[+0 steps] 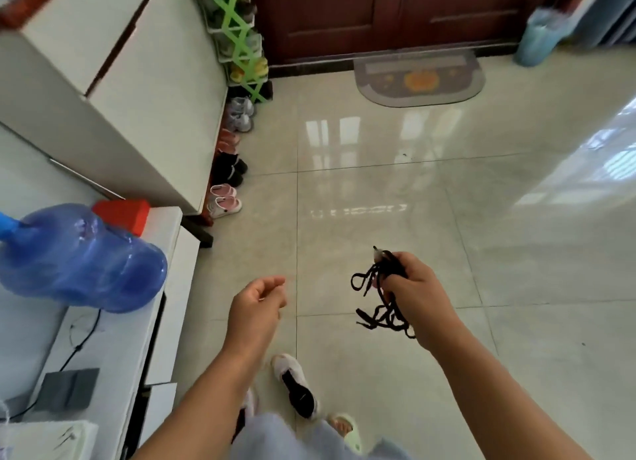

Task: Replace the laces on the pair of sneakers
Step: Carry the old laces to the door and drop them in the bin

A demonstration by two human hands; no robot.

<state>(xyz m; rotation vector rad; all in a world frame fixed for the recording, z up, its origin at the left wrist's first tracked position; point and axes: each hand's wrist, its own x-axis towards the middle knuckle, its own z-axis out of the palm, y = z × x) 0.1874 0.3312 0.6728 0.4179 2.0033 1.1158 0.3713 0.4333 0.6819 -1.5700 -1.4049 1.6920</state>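
Observation:
My right hand [418, 287] grips a tangled bunch of black laces [382, 299] in mid-air over the tiled floor; loops and loose ends hang below my fingers. My left hand [258, 304] hovers to the left of it, fingers loosely curled, holding nothing. Below my left forearm a black-and-white sneaker [296, 384] lies on the floor. A second sneaker [248, 403] shows only as a sliver behind my left forearm. My slippered foot [344, 425] stands beside them.
A white cabinet [113, 91] runs along the left wall with several pairs of shoes [227, 170] lined up at its foot. A blue water jug [79, 256] lies on a white unit nearby. A doormat [418, 79] lies before the brown door.

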